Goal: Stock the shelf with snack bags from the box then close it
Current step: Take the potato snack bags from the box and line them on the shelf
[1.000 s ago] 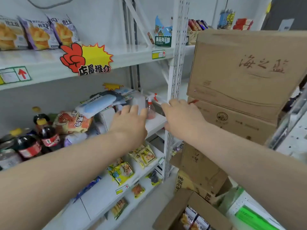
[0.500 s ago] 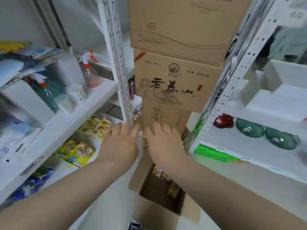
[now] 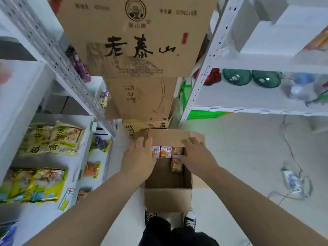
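An open cardboard box [image 3: 167, 199] stands on the floor in front of my feet, flaps up. Inside, several orange-and-white snack bags [image 3: 166, 152] line its far end, and one more snack bag [image 3: 176, 166] lies a little nearer. My left hand [image 3: 139, 159] hangs over the box's left side, fingers apart, holding nothing. My right hand [image 3: 197, 155] reaches over the right side, with its fingers spread just above the bags. The white shelf [image 3: 44, 157] on my left holds yellow snack bags [image 3: 53, 139].
A stack of big cardboard cartons [image 3: 138, 50] rises right behind the box. A perforated white shelf post [image 3: 58, 64] slants at left. Another white shelf unit [image 3: 257, 98] with green and red items stands at right. Cables and a power strip [image 3: 292, 180] lie on the floor.
My view has tipped down from the upper shelves to the floor box. Both hands have dropped from shelf height to the open box's mouth.
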